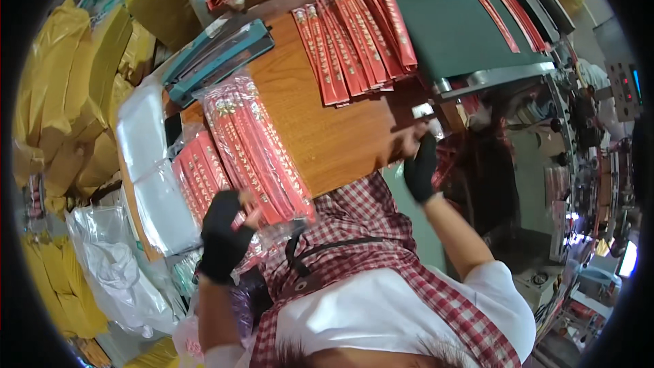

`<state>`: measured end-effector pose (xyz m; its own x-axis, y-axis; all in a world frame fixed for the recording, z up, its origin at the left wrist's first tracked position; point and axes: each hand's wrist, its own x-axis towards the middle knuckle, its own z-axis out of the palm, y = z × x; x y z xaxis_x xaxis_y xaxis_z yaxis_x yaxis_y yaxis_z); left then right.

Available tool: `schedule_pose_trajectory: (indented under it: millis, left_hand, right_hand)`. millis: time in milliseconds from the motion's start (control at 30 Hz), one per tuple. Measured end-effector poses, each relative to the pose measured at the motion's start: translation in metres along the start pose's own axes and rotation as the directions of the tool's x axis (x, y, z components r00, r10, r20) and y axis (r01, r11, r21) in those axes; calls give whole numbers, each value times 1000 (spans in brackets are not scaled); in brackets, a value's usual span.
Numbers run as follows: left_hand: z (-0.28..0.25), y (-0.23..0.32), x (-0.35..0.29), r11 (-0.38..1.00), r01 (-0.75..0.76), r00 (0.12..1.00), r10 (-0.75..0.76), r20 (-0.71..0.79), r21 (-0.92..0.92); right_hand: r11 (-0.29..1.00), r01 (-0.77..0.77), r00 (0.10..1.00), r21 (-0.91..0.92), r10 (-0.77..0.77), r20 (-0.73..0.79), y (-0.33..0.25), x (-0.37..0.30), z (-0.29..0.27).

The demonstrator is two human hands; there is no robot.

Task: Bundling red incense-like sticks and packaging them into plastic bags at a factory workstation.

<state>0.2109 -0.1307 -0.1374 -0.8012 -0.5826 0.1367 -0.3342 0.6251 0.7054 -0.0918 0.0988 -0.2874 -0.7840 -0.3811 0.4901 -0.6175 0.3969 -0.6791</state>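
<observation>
Left hand (227,235), gloved in black with bare fingertips (253,215), is positioned at the near left corner of the bagged red packets (257,150); its fingers are partly curled, and whether they pinch the clear film cannot be told; right hand (420,163), likewise gloved, is at the right edge of the counter (306,112), with its fingers bent and blurred; whether it holds anything cannot be told.

The bagged packets lie side by side on the near left part of the counter, long axis running away from the wearer; the step in hand is judged to be handling of this bag; the next move would call for a firm hold on its loose near end, keeping the packets aligned.

A shorter red stack (197,167) lies just left; clear plastic sleeves (153,170) occupy the left edge; a long teal device (221,61) stands beyond; loose red packets (354,41) form a row at the far side, beside a dark green belt (449,27).

Labels: pale vertical characters and small figures are printed on the red packets; no text is transcribed.
</observation>
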Motion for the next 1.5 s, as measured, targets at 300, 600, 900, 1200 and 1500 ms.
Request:
schedule_pose_trajectory:
  millis: [300,600,900,1200,1500]
  left_hand:
    - [100,-71,153,662,-190,925,-126,358,725]
    - [154,-53,376,847,527,820,-485,305,-71]
    - [204,-20,428,624,596,765,-249,595,-505]
    - [130,-44,237,-53,575,805,-139,576,-816]
    - [106,-11,194,214,172,971,-201,129,-961]
  right_hand:
    - [895,-325,938,305,265,222,83,127,66]
    - [860,-369,906,-352,418,70,78,116,94]
    - [718,-691,573,82,476,667,-22,264,128]
    - [126,-915,380,383,-47,924,-56,164,130]
    - [345,-688,587,638,-251,769,-119,160,117]
